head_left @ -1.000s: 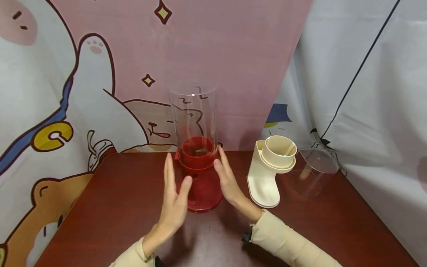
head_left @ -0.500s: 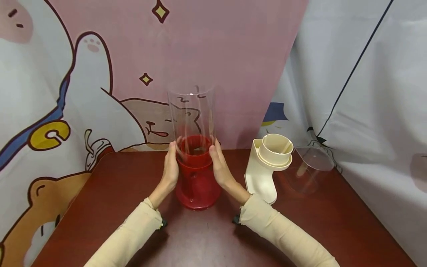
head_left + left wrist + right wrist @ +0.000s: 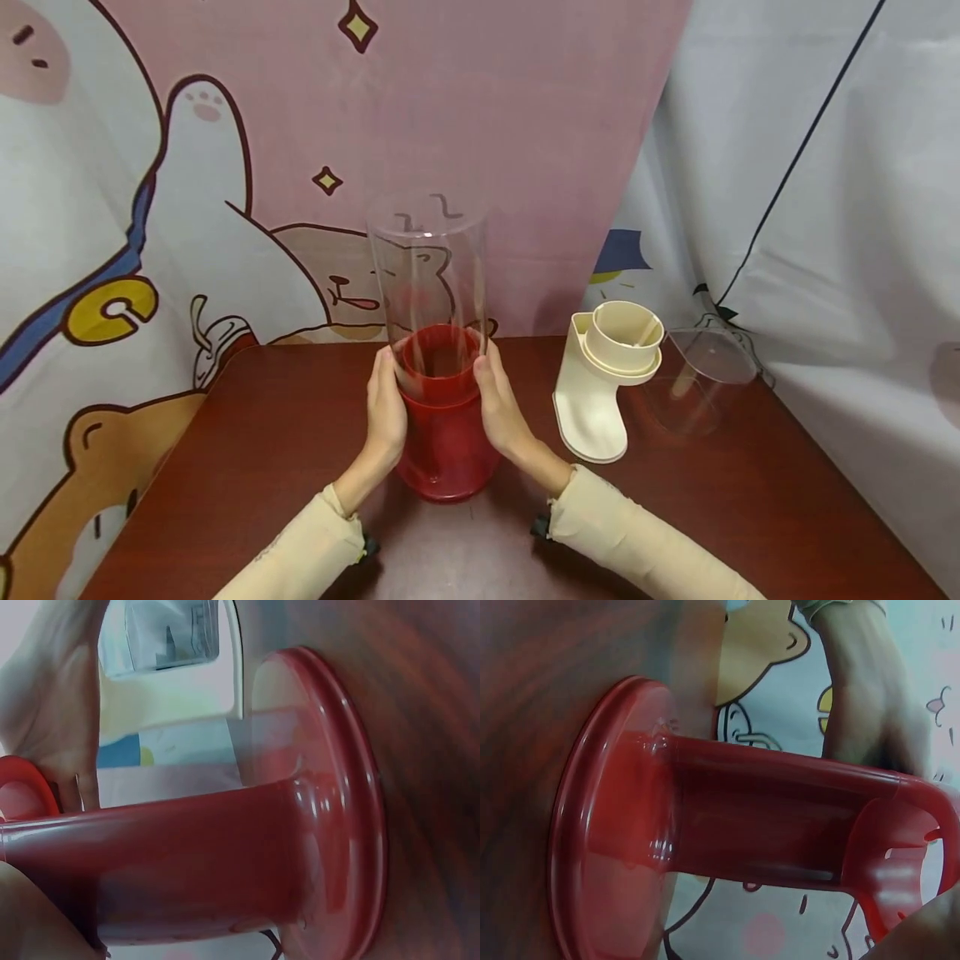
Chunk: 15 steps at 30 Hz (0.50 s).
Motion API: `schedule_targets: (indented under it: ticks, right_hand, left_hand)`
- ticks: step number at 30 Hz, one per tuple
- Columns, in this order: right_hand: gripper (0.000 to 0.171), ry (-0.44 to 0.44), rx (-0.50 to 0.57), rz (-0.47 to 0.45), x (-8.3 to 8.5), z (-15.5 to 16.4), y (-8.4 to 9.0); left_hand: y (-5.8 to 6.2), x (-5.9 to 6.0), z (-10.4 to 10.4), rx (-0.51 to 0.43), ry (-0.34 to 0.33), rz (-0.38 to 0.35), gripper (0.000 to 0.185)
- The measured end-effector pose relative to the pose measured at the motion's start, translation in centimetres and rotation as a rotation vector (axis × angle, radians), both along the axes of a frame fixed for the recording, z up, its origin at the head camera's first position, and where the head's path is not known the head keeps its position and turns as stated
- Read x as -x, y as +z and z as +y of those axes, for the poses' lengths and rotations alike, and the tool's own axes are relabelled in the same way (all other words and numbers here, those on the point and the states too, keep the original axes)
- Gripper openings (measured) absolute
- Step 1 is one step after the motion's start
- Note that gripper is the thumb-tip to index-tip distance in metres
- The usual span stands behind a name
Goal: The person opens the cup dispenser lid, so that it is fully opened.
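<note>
Spanning the left side is one pale cloth backdrop (image 3: 202, 283) printed with cartoon animals, hanging behind one dark red-brown wooden table (image 3: 262, 467). Next comes one left hand (image 3: 386, 408), below a cream sleeve (image 3: 300, 542), gripping the left side of one glossy red plastic stand (image 3: 446, 454) with a round base, a column and a ring-shaped top. That stand is upright near the middle of the table, and one tall, clear plastic cylinder (image 3: 429, 283) rises from it, its lower end around the red ring. One right hand (image 3: 501, 408), in a second cream sleeve (image 3: 637, 533), grips the opposite side, so both hands hold the one stand between them; some fingertips are hidden behind it. Farther right, near that hand, stands one cream plastic stand (image 3: 592, 417) with a ring-shaped top. Just beside it, rightmost, is one shorter clear plastic container (image 3: 708, 383); its see-through walls make its lower outline hard to tell.
</note>
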State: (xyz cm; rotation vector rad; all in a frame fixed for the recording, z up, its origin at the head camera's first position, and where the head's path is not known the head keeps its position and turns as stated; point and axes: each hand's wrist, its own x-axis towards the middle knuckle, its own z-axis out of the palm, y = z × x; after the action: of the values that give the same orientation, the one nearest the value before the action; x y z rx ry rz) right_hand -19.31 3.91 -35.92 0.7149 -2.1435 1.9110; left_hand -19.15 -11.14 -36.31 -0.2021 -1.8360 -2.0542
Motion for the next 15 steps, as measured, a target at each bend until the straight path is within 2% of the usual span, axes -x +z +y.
schedule_targets:
  ticks: [6, 15]
  right_hand:
    - [0.048, 0.039, 0.039, 0.005, -1.1, 0.3, -1.6]
    - [0.053, 0.111, 0.043, 0.026, -4.6, 1.0, -2.0]
  left_hand:
    - [-1.5, -1.2, 0.0, -0.019, 0.014, 0.002, 0.041]
    - [-1.6, -5.1, 0.3, -0.009, 0.015, -0.013, 0.044]
